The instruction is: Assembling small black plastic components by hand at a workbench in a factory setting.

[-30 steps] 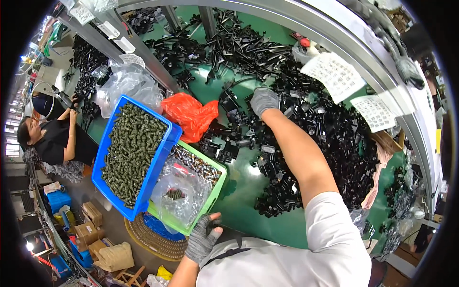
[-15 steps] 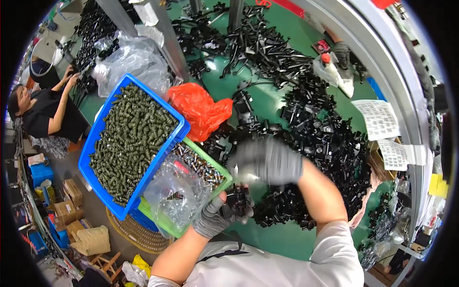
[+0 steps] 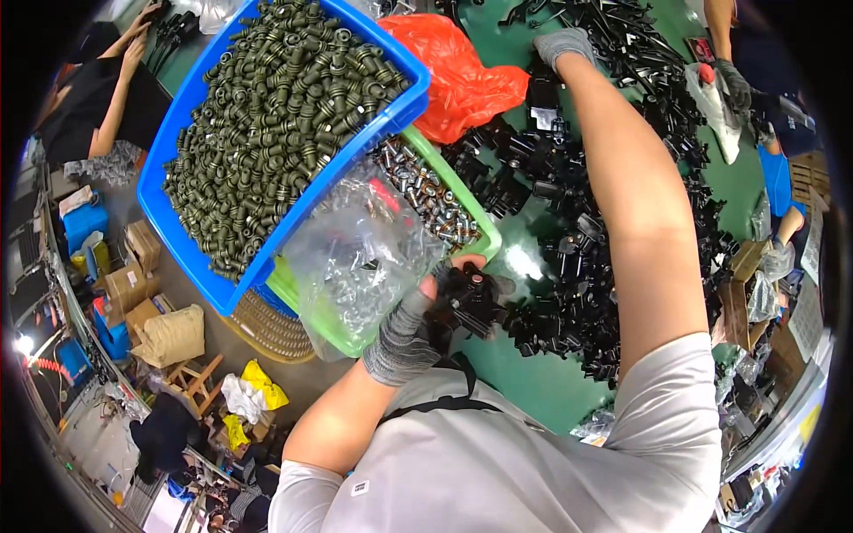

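At the far left a co-worker's arm [image 3: 114,107] is lying beside a blue bin [image 3: 191,151], which is brimming with dark green ribbed parts [image 3: 267,115] and sitting tilted across a green bin [image 3: 480,233]. The green bin is holding a crumpled clear bag [image 3: 355,258] and silver screws [image 3: 426,200], and is resting on a woven basket [image 3: 267,324]. Just below the green bin's near corner, the person's left hand [image 3: 413,324], in a grey fingerless glove, is curling its fingers closed around a black part [image 3: 466,298], holding it close to the chest above the green table [image 3: 524,382]. An orange bag [image 3: 462,75] is lying just past the blue bin's far corner, touching the pile of black parts [image 3: 569,293] that is spreading across the middle of the table. The person's right arm is stretching out over that pile, and the right hand [image 3: 564,44], also gloved in grey, is reaching down among the black parts at the far end; its fingers are pointing away and cannot be seen well enough to tell whether they are gripping anything. At the upper right another person's gloved hand [image 3: 733,80] is working beside a clear bag.
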